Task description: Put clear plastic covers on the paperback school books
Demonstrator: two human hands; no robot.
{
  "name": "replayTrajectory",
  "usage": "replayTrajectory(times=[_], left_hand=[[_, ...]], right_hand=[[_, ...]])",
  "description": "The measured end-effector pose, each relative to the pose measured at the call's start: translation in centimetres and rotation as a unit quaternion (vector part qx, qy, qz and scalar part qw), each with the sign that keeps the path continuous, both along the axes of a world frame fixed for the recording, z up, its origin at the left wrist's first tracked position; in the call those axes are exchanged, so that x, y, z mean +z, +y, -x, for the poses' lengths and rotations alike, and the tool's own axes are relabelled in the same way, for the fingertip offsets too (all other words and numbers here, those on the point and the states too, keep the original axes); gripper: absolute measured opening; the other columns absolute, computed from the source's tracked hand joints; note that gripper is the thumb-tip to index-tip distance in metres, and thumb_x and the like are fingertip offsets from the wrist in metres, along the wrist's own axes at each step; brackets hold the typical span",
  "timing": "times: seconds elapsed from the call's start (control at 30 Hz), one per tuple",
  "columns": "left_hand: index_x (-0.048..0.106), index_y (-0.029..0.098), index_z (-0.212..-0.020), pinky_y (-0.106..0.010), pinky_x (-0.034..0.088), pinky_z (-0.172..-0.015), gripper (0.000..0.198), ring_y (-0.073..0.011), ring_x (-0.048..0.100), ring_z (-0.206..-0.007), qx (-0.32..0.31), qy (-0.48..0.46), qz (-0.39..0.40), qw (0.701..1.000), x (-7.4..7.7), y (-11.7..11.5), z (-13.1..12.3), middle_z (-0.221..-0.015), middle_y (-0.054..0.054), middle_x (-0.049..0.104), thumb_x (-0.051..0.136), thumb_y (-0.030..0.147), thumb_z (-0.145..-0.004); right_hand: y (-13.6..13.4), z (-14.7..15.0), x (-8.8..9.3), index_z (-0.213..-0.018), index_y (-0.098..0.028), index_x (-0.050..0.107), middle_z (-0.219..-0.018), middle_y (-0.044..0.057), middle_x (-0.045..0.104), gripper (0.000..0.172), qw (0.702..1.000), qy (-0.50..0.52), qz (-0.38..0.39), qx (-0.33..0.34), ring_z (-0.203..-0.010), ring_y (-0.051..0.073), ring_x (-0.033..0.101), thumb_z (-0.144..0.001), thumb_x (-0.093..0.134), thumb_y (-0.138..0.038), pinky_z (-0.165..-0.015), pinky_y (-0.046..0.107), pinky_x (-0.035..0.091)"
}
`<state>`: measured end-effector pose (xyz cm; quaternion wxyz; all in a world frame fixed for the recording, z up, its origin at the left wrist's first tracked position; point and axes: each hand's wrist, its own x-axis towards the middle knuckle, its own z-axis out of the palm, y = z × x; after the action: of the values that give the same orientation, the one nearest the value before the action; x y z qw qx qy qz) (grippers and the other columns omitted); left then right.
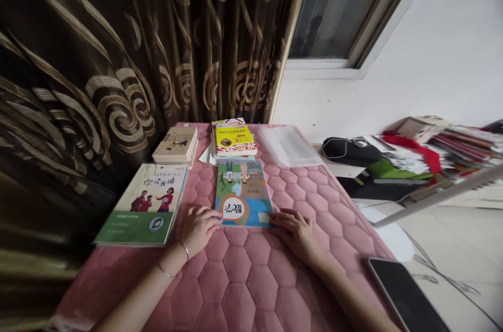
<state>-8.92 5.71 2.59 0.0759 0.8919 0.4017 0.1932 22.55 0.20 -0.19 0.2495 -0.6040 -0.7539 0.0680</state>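
So my two hands are parked at the near corners of a blue maths book (pixel 257 193), which lies flat in front of me, roughly mid-table on a pink quilted cover (pixel 247 274). Its front is up but the picture and the title are upside down from my seat. My left hand (pixel 199 228) has its fingers loosely bent, close together, tips right at the book's left edge by the near corner. My right hand (pixel 295 231) is flatter, fingers stretched out with the tips on the near right corner. Neither is wrapped around anything; can't really tell what the thumbs are up to. Oh, and there are two thin bracelets (pixel 185 252) on my left wrist.

Just past the maths book there's a pile with a yellow book (pixel 234 139) on top; can't tell if the two touch. Left of my left hand is a green and white book (pixel 133 228), and behind that a small stack of beige books (pixel 174 144). Clear plastic sleeves (pixel 290 147) lie to the right of the yellow one. A dark-screened device (pixel 406 295) sits by my right forearm. Brown swirly curtain (pixel 176 54) behind the table, cluttered papers and a red cloth (pixel 416 151) off right.
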Motion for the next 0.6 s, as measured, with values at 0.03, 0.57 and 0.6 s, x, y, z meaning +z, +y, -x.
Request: replayTrajectory(times=[0.03,0.57,0.6], left_hand=[[0.071,0.029,-0.093,-0.039,0.037,-0.085,0.021,-0.0182,0.057,-0.1,0.0,0.002,0.006,1.0,0.0,0.0,0.1,-0.106,0.003,0.071,0.058,0.013,-0.086],[0.063,0.014,-0.074,-0.027,0.043,-0.071,0.005,-0.0178,0.061,-0.08,0.288,-0.061,0.218,0.931,0.5,5.1,-3.4,-0.078,-0.006,0.067,0.065,0.019,-0.073],[0.063,0.014,-0.073,-0.026,0.043,-0.068,0.005,-0.017,0.061,-0.077,0.291,-0.056,0.236,0.925,0.6,5.6,-3.4,-0.075,-0.006,0.067,0.065,0.019,-0.074]], right_hand=[[-0.1,-0.2,0.0,-0.1,-0.03,0.072,-0.116,0.004,0.068,0.025,1.0,0.008,0.004,0.004,-0.115,0.03,0.052,-0.091,0.05,-0.039,-0.089,0.051,0.041],[6.9,3.0,3.2,-0.085,-0.018,0.071,-0.116,0.008,0.061,0.027,0.987,-0.028,0.11,-0.118,-0.087,0.015,0.064,-0.091,0.047,-0.031,-0.076,0.024,0.048],[7.6,3.2,3.3,-0.087,-0.018,0.071,-0.114,0.008,0.061,0.026,0.983,-0.048,0.119,-0.132,-0.084,0.015,0.065,-0.09,0.048,-0.031,-0.073,0.024,0.047]])
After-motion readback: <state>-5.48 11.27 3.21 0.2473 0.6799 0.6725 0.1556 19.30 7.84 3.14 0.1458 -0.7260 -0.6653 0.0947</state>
